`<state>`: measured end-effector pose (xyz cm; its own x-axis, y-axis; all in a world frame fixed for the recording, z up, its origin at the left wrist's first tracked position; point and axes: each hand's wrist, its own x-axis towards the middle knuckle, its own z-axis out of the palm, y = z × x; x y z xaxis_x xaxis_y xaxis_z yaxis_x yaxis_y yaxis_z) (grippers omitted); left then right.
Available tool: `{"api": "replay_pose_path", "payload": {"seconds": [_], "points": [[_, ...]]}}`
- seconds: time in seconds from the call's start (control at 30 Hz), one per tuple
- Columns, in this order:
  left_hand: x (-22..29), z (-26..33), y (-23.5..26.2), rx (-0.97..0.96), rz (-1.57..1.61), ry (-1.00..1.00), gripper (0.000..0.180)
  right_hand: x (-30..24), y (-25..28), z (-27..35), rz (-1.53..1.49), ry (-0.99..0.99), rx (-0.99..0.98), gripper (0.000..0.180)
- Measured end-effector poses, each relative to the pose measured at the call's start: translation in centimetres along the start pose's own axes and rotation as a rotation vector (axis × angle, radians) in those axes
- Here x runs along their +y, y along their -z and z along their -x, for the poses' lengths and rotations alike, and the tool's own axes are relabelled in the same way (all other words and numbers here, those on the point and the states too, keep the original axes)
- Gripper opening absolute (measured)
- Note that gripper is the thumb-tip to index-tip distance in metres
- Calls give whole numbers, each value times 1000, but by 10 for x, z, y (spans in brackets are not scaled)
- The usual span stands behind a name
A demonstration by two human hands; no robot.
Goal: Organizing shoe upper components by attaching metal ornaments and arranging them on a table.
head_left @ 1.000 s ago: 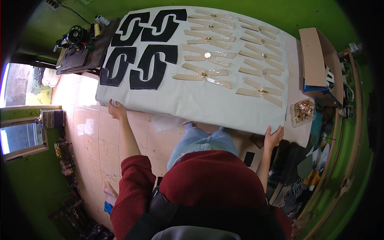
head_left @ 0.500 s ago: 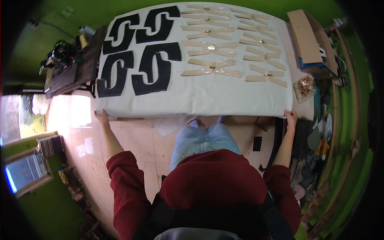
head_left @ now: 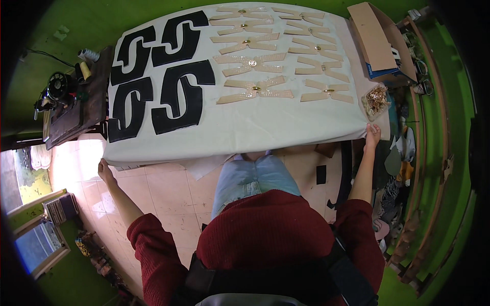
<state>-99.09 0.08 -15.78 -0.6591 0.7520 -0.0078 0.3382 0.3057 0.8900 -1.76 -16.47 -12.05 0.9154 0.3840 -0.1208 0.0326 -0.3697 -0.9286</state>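
A white cloth (head_left: pixel 229 137) covers the table, its near edge hanging over the front. My left hand (head_left: pixel 106 171) grips the cloth's near left corner with closed fingers. At the near right corner, beside the table's bare strip, my right hand (head_left: pixel 373 134) is closed on the same cloth. Several black S-like cut pieces (head_left: pixel 191 109) lie flat on its left half. To their right, cream crossed straps (head_left: pixel 275 94) with gold-coloured ornaments at their centres are laid out in two columns.
A sewing machine (head_left: pixel 60 85) and thread cones stand on a dark table at the left. At the right are an open cardboard box (head_left: pixel 375 35) and a clear container of small gold-coloured parts (head_left: pixel 376 99). Clothes are heaped lower right; a black rectangular piece (head_left: pixel 321 174) lies on the tiled floor.
My left hand has moved outward and toward me, drawing the cloth's left corner with it. My right hand sits a little farther forward, and the cloth's near edge now slants. The whole view has tilted.
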Motion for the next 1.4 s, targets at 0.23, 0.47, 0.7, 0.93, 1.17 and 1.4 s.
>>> {"api": "replay_pose_path", "payload": {"seconds": [0.23, 0.47, 0.7, 0.93, 1.17, 1.4], "points": [[43, -31, -19, 109, 241, 10, 32, -32, -23, -18, -325, 8, 35, 24], [122, -87, -59, 202, 283, -52, 35, -71, -58, -70, -380, 174, 50, 14], [127, -119, -97, 277, 322, 37, 31, -96, -111, -106, -401, 227, 64, 13], [167, -118, -124, 345, 277, -15, 32, -129, -173, -130, -303, 250, 37, 14], [147, -98, -123, 363, -72, 40, 34, -71, -186, -113, 45, 343, 47, 18], [121, -33, -111, -368, 46, -81, 62, -70, -101, -88, 110, 292, -407, 46]]}}
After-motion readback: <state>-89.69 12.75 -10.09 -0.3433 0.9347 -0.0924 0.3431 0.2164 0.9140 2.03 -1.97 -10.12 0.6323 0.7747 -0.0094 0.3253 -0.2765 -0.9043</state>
